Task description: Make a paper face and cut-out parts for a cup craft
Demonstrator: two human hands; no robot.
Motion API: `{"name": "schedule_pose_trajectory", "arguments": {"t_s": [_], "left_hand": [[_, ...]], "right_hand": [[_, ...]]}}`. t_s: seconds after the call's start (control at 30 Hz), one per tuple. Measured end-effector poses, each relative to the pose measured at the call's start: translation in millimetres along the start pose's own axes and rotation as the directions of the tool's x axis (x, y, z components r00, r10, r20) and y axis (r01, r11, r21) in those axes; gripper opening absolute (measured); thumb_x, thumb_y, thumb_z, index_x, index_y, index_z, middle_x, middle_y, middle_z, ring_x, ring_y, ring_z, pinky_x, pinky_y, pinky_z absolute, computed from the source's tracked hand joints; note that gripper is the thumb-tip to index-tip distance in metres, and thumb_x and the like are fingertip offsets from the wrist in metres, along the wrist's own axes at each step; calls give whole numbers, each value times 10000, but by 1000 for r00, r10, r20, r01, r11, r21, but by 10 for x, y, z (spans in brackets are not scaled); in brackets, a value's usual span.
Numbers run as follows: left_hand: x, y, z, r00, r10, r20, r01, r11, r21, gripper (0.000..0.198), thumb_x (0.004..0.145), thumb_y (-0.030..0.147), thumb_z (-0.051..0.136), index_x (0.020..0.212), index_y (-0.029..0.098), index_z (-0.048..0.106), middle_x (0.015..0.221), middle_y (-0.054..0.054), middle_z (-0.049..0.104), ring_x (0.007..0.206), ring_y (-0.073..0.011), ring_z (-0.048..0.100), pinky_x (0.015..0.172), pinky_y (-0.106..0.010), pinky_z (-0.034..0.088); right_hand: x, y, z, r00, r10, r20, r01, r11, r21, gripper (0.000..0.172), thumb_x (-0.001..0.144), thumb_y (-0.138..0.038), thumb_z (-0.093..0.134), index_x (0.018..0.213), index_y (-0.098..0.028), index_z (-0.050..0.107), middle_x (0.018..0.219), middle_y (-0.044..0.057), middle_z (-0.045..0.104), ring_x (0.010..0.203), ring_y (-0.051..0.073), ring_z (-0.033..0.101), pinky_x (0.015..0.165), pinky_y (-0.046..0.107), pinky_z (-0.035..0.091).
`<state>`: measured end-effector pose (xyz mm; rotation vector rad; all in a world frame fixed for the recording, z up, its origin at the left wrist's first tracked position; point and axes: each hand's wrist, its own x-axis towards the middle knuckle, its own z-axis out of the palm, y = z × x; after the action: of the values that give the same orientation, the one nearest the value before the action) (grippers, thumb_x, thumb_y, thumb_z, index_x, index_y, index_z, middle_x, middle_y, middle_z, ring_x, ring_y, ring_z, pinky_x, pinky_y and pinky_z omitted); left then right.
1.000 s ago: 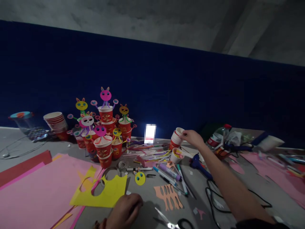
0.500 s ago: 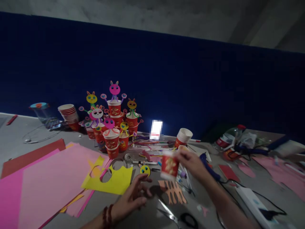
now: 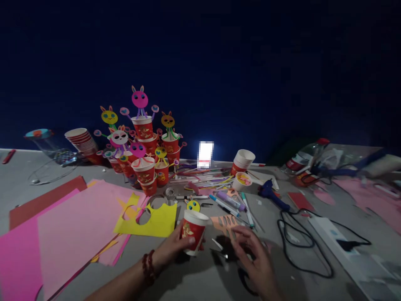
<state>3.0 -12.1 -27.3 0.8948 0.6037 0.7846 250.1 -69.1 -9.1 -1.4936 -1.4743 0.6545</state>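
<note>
My left hand [image 3: 171,249], with a dark red bead bracelet at the wrist, is closed around a red paper cup [image 3: 195,229] with a white rim, held upright just above the table. To its right, my right hand [image 3: 255,255] is empty with its fingers apart, over a pair of scissors [image 3: 223,251] that it partly hides. Beyond the fingers lies an orange paper piece [image 3: 223,221] with cut-out shapes. Behind the held cup is a yellow paper animal face [image 3: 192,205], its lower edge hidden by the rim.
Decorated cup figures [image 3: 142,127] stand stacked at the back left, near a stack of cups [image 3: 82,144]. Yellow [image 3: 156,223] and pink paper [image 3: 78,225] cover the left side. Markers [image 3: 227,205], a small cup of paper bits [image 3: 242,179], a blue glue gun [image 3: 272,196] and a power strip [image 3: 336,246] are to the right.
The red cup has passed from my right hand to my left and come nearer. My right hand has drawn back toward me, opened. The view has tilted down.
</note>
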Motion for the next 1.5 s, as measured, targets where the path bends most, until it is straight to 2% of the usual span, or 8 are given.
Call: {"name": "schedule_pose_trajectory", "arguments": {"t_s": [0.1,0.37,0.5,0.67,0.9,1.07,1.23,1.5], "left_hand": [[10,-53,4,997,-67,-37,62,989,-134,623,690,506,799,1121,120,570,910,-113,680,769,-203,655,693,-300,496],[9,-47,-22,1000,-1,-15,0,997,-79,658,657,428,847,1161,142,534,903,-84,684,769,-188,664,682,-274,492],[6,4,-60,1000,22,14,-22,1000,16,627,669,416,840,1133,134,527,914,-112,702,832,-225,676,704,-290,496],[-8,32,-91,993,73,-89,-63,992,113,739,668,387,850,1263,163,474,1069,-121,669,922,-243,673,813,-343,513],[50,-1,-35,988,14,-155,-40,985,-167,782,737,478,761,1383,208,412,1141,-141,658,883,-265,703,719,-336,546],[71,18,-26,995,37,-88,-53,981,-187,773,737,417,753,1393,200,407,1066,-132,686,889,-287,704,663,-322,552],[50,3,-43,987,64,-147,-92,976,-196,769,741,357,779,1397,224,400,1134,-117,651,943,-266,686,814,-382,540],[42,14,-51,988,99,-120,-120,976,-183,718,703,389,829,1290,212,456,1216,-128,590,982,-255,647,920,-468,503]], "right_hand": [[-165,202,-180,993,-33,110,55,978,-203,178,891,-406,590,931,-249,665,878,59,732,781,228,707,695,307,588],[-351,367,-320,935,-195,297,330,787,-521,310,847,-300,628,1154,-279,668,1109,89,720,999,277,689,822,385,588],[-278,254,-289,924,-205,323,355,771,-528,280,832,-207,575,1076,-271,695,1045,94,725,931,269,700,774,379,589],[-229,175,-369,925,-156,345,322,805,-499,298,863,-170,478,1025,-256,713,1002,95,727,902,251,707,759,369,596],[-199,192,-591,860,-107,500,372,800,-470,498,746,-53,465,1111,-286,711,1134,70,719,1017,231,687,857,336,583],[-139,247,-661,811,-180,556,487,733,-474,405,810,-91,502,1091,-296,709,1048,49,760,945,227,720,812,315,602],[-151,425,-703,735,-301,608,632,631,-451,409,769,-116,574,1116,-290,701,1080,44,770,960,257,731,807,323,610],[-47,392,-745,710,-363,603,647,673,-357,338,821,-144,586,1090,-308,709,1042,18,782,914,229,748,827,303,610]]}}
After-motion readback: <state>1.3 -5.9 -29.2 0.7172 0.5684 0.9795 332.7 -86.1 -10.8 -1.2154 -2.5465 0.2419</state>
